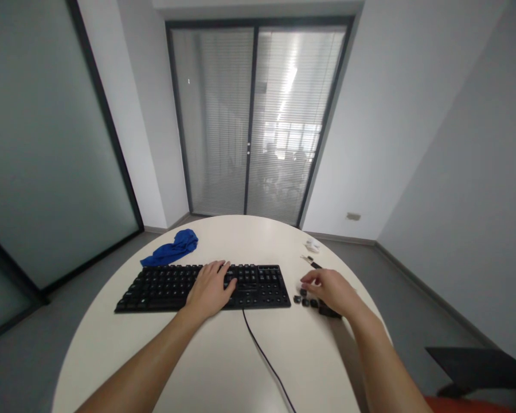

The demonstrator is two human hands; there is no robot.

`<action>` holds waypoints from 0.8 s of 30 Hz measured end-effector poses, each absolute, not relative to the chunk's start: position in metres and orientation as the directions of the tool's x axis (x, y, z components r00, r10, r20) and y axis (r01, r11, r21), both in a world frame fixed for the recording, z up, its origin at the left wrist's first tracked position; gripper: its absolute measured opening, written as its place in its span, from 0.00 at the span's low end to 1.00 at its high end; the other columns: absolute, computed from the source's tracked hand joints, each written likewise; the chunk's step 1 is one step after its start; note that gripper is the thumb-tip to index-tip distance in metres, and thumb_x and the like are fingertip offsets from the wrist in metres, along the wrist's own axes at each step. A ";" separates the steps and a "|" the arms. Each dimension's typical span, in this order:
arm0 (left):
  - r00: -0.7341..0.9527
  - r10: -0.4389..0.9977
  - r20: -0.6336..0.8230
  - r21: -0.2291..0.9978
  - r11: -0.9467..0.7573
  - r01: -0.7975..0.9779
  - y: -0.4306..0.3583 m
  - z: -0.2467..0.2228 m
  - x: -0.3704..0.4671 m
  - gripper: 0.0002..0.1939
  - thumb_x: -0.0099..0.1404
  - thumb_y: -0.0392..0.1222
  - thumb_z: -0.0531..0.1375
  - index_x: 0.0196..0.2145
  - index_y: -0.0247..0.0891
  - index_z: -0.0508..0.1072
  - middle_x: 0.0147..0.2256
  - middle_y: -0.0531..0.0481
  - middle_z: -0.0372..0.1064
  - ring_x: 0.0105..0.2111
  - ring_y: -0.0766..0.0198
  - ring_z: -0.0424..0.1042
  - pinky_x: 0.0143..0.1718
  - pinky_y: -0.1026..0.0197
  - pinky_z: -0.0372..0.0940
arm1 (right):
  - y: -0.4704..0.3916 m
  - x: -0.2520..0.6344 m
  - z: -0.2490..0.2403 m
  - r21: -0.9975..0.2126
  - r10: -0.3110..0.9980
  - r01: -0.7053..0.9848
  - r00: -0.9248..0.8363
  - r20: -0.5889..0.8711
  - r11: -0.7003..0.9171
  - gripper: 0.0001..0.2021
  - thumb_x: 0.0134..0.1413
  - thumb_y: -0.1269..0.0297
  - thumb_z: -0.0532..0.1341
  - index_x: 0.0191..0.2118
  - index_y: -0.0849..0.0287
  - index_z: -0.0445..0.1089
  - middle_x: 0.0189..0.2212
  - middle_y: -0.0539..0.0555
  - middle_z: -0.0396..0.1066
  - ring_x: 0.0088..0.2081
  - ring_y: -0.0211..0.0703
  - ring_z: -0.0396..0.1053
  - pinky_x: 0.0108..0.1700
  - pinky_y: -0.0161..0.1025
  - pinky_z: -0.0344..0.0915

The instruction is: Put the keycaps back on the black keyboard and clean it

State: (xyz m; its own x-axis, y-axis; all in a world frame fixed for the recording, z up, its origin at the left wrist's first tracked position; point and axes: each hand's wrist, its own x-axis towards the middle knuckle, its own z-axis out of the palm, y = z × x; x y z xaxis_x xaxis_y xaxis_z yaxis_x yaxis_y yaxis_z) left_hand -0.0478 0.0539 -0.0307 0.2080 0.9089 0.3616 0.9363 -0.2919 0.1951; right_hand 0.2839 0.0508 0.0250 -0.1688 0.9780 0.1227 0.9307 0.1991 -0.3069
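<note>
A black keyboard (pixel 163 289) lies on the round white table. My left hand (pixel 210 287) rests over its middle with fingers spread and thumb apart. At the keyboard's right end, several key positions show bare sockets without caps. To the right of it, my right hand (pixel 327 287) is low over the table, thumb and fingertips pinched together at a black keycap (pixel 303 292). Several loose keycaps (pixel 305 302) lie just below those fingers. A larger dark piece (pixel 329 312) sits under the right wrist, partly hidden. From the keyboard's near edge a black cable (pixel 262 353) runs toward me.
A crumpled blue cloth (pixel 172 248) lies behind the keyboard at the left. Beyond my right hand are a thin tool with a dark handle (pixel 313 264) and a small white crumpled item (pixel 312 245). A dark chair part (pixel 477 367) stands at the lower right, off the table.
</note>
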 end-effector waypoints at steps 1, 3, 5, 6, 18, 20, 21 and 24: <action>0.205 0.909 0.362 0.195 -0.289 0.937 0.054 -0.030 -0.047 0.27 0.71 0.52 0.50 0.61 0.33 0.65 0.60 0.38 0.63 0.60 0.48 0.60 0.64 0.47 0.51 | 0.051 0.287 0.023 -0.297 0.982 0.937 -0.162 0.096 0.183 0.09 0.54 0.61 0.64 0.39 0.54 0.81 0.34 0.55 0.80 0.36 0.47 0.75 0.37 0.37 0.62; 0.208 0.910 0.359 0.190 -0.289 0.938 0.054 -0.029 -0.046 0.27 0.71 0.52 0.50 0.61 0.35 0.65 0.60 0.39 0.64 0.60 0.48 0.60 0.63 0.47 0.51 | 0.051 0.288 0.019 -0.290 0.983 0.939 -0.171 0.068 0.183 0.10 0.53 0.61 0.64 0.39 0.54 0.81 0.34 0.55 0.80 0.36 0.47 0.75 0.37 0.37 0.62; 0.221 0.911 0.349 0.179 -0.296 0.938 0.055 -0.029 -0.045 0.26 0.71 0.52 0.49 0.61 0.35 0.65 0.59 0.38 0.64 0.59 0.48 0.61 0.63 0.47 0.51 | 0.052 0.286 0.016 -0.292 0.978 0.934 -0.200 0.055 0.207 0.09 0.52 0.64 0.63 0.37 0.53 0.82 0.33 0.54 0.81 0.35 0.46 0.75 0.37 0.36 0.62; 0.228 0.912 0.341 0.172 -0.300 0.938 0.055 -0.029 -0.045 0.26 0.72 0.52 0.49 0.61 0.35 0.65 0.59 0.38 0.64 0.59 0.47 0.61 0.63 0.46 0.51 | 0.052 0.284 0.015 -0.295 0.975 0.929 -0.218 0.053 0.224 0.10 0.51 0.66 0.62 0.36 0.53 0.82 0.33 0.54 0.81 0.35 0.46 0.75 0.37 0.36 0.62; 0.244 0.917 0.314 0.143 -0.300 0.943 0.053 -0.028 -0.045 0.28 0.73 0.52 0.46 0.63 0.35 0.62 0.63 0.38 0.60 0.63 0.47 0.58 0.64 0.44 0.49 | 0.058 0.274 0.008 -0.300 0.942 0.893 -0.325 0.083 0.335 0.12 0.50 0.71 0.59 0.35 0.57 0.81 0.35 0.57 0.80 0.36 0.46 0.75 0.39 0.35 0.63; 0.245 0.923 0.297 0.146 -0.298 0.943 0.052 -0.027 -0.046 0.29 0.73 0.52 0.46 0.64 0.35 0.61 0.64 0.39 0.58 0.64 0.46 0.56 0.65 0.44 0.48 | 0.062 0.275 0.003 -0.283 0.941 0.898 -0.329 0.077 0.337 0.13 0.50 0.72 0.59 0.38 0.57 0.81 0.37 0.57 0.80 0.37 0.45 0.75 0.40 0.35 0.63; 0.248 0.925 0.288 0.148 -0.299 0.943 0.052 -0.027 -0.047 0.29 0.73 0.53 0.46 0.65 0.35 0.60 0.65 0.39 0.57 0.65 0.46 0.55 0.66 0.43 0.47 | 0.063 0.276 0.001 -0.273 0.944 0.904 -0.323 0.067 0.329 0.14 0.50 0.73 0.60 0.40 0.56 0.81 0.38 0.56 0.79 0.37 0.45 0.75 0.41 0.35 0.64; 0.267 0.920 0.288 0.158 -0.321 0.934 0.051 -0.029 -0.051 0.30 0.73 0.54 0.47 0.66 0.37 0.59 0.67 0.40 0.53 0.67 0.46 0.52 0.66 0.43 0.47 | 0.064 0.276 0.001 -0.254 0.953 0.919 -0.296 0.062 0.302 0.16 0.49 0.74 0.60 0.43 0.56 0.80 0.40 0.57 0.79 0.40 0.47 0.74 0.44 0.36 0.64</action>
State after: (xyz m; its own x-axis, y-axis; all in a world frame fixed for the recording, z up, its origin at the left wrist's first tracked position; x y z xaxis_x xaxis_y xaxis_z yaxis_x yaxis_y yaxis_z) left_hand -0.0507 0.0514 -0.0293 0.2675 0.9195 0.2880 0.9337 -0.3212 0.1584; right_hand 0.2762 0.0645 0.0009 -0.2957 0.9532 0.0623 0.9190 0.3017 -0.2538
